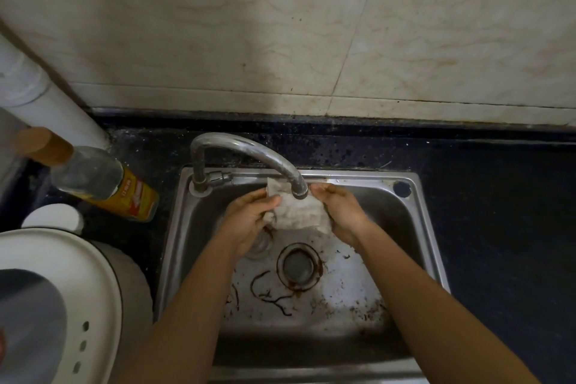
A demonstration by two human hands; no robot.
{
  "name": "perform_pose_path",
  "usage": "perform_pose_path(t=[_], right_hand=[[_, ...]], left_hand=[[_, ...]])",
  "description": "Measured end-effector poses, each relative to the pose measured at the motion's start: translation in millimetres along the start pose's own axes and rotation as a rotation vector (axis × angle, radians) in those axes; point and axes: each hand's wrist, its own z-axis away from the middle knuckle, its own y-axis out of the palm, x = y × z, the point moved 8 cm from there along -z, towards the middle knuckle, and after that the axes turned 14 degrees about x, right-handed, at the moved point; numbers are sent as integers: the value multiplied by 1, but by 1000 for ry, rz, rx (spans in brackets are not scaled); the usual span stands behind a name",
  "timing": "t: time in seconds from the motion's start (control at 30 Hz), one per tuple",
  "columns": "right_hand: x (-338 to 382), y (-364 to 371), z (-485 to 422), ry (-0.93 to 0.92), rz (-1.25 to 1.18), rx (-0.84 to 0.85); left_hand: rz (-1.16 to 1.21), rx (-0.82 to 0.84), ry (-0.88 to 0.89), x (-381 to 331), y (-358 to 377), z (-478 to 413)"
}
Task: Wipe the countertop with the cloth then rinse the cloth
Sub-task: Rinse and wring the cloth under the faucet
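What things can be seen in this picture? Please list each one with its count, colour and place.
cloth: one, dirty white, under the faucet spout, above the sink
faucet: one, silver, back left of the sink
sink: one, stained steel, set into the countertop
drain: one, rusty rim, sink bottom
countertop: one, black, around the sink
bottle: one, clear with orange label, left of the sink
appliance: one, white, bottom left
pipe: one, white, far left
wall tiles: several, beige, behind the countertop
left hand: one, grips the cloth's left edge
right hand: one, grips the cloth's right edge
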Motion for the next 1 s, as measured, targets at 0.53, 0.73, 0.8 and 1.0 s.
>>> perform_pose_path(t=[0.53, 0.73, 0.8, 1.0], right_hand=[[-1, 3, 7, 29, 308, 195], [-10, 6, 4, -18, -12, 296], [-14, 7, 6, -8, -69, 319], [-16, 3, 3, -1, 74, 180]], left_hand=[[-428, -20, -46, -10, 8, -16], [-248, 211, -189, 19, 14, -2], [-251, 204, -187, 24, 13, -1], [-340, -8, 45, 11, 5, -12]])
